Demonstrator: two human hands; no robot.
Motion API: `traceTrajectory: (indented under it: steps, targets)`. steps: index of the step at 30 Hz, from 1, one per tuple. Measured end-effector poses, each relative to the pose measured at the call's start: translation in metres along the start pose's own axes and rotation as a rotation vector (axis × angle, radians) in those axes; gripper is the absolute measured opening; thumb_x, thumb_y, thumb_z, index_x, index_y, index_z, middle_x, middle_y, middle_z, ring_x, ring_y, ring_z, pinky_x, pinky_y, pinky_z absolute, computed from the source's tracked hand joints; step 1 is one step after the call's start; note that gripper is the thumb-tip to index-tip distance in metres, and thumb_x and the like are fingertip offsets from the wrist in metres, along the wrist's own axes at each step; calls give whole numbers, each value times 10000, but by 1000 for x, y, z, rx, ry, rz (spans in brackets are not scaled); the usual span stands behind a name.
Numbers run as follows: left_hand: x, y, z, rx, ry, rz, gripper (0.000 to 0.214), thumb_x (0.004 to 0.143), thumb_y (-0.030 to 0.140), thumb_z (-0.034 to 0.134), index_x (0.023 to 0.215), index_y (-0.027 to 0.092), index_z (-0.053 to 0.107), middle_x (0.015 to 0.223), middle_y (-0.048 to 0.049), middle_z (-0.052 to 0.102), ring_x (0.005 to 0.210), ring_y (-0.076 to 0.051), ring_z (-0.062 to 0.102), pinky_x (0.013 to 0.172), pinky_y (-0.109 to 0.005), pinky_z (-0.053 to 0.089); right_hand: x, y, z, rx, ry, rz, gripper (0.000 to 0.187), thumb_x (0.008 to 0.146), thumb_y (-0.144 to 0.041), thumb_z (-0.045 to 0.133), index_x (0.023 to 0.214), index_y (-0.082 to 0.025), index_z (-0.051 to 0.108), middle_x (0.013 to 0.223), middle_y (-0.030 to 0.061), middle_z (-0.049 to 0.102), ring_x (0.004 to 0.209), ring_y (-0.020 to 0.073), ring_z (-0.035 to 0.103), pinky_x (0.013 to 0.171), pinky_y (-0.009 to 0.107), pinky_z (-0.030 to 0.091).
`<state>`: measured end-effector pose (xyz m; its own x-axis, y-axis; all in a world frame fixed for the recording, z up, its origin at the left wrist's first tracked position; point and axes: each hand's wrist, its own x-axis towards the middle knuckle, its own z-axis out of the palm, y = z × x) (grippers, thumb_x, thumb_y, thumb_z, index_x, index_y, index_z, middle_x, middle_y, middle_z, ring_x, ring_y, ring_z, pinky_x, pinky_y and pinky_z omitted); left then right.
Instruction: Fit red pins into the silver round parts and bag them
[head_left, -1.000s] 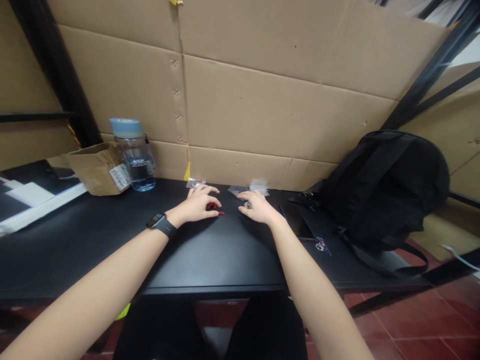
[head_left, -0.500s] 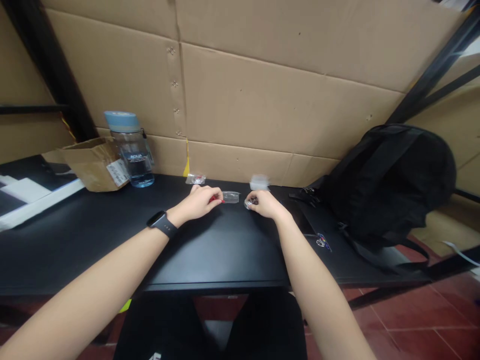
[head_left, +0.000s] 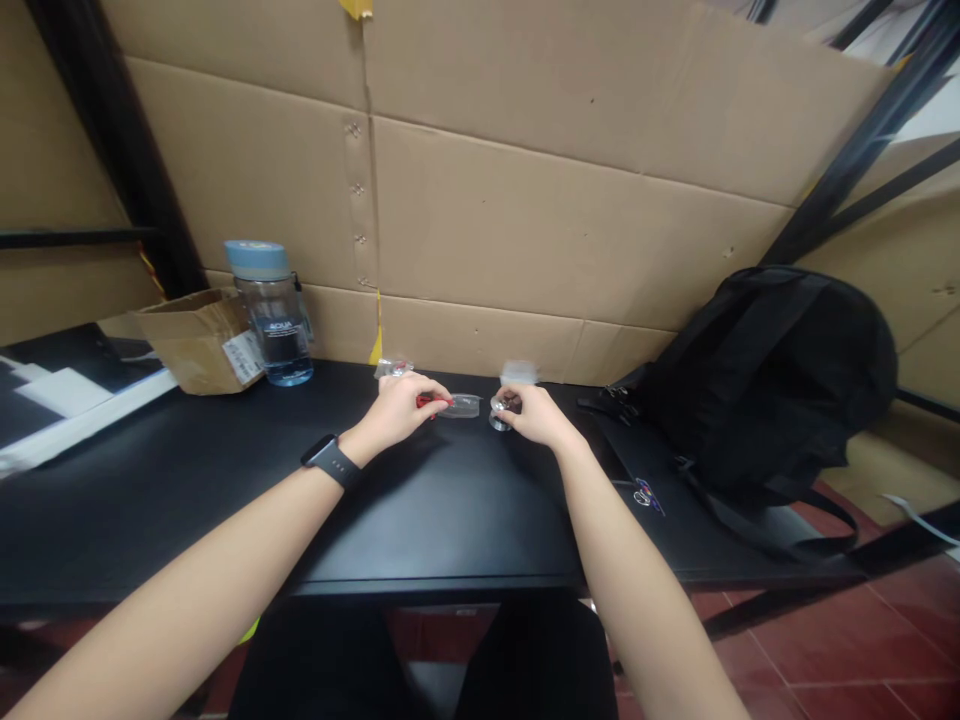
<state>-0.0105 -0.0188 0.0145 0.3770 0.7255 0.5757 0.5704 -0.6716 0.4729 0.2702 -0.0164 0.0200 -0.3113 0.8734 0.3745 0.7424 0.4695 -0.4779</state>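
Observation:
My left hand (head_left: 407, 408), with a dark watch on its wrist, is closed on a small red item (head_left: 427, 402) whose kind I cannot make out. Just right of its fingertips lies a narrow clear plastic holder (head_left: 463, 405) on the black desk (head_left: 450, 510). The fingers of my right hand (head_left: 529, 412) are wrapped round a small, round, silvery spool (head_left: 500, 413), close to the desk top. Behind the left hand is a little clear packet (head_left: 394, 369) with something red inside. A whitish translucent piece (head_left: 519, 373) sits behind the right hand.
A water bottle (head_left: 276, 335) and an open cardboard box (head_left: 199, 345) stand at the left, near white boxes (head_left: 67, 400). A black backpack (head_left: 772, 380) fills the right side. A small metal ring (head_left: 642, 497) lies before it. Cardboard (head_left: 510, 220) walls the back.
The view has tilted up slightly, so everything sits lower in it. More of the silvery spool shows at my right fingertips. Both hands keep their hold.

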Motion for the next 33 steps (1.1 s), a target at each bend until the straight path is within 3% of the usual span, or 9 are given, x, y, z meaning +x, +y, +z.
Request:
traceTrajectory:
  steps: [4,9,19,24,33]
  targets:
    - [1,5,5,-223,32,-104,189,927,385,680,926,226,780,962,-40,786,882,-227,700,836,-344,504,-3,-37,1,262,150,-188,307,836,-264,766,1135,-245,701,1115,41,768,1004,202,719,846,314,532]
    - [2,8,14,-393,82,-99,249,941,414,636,943,189,745,1056,-92,728,998,-247,663,866,-359,518,-3,-66,25,453,197,-287,337,848,-300,776,1173,-255,695,1177,59,754,1076,215,713,873,331,554]
    - [1,2,15,-243,94,-76,217,930,389,643,846,215,741,1100,-70,686,1036,-241,636,1003,-409,473,4,-54,40,636,163,-177,426,747,-397,881,1107,-248,708,1137,68,778,1075,236,732,868,350,564]
    - [1,1,16,-238,62,-49,202,932,377,642,857,219,742,1099,-66,684,1039,-238,635,990,-396,481,5,-54,41,713,154,-157,498,703,-384,912,1124,-246,684,1147,75,776,1094,241,732,885,360,556]
    - [1,7,14,-273,71,-27,224,936,381,630,838,203,724,1052,-78,674,1024,-243,629,965,-396,489,5,-52,42,748,110,-111,434,679,-389,923,1014,-223,702,1211,88,766,1122,241,726,913,366,570]
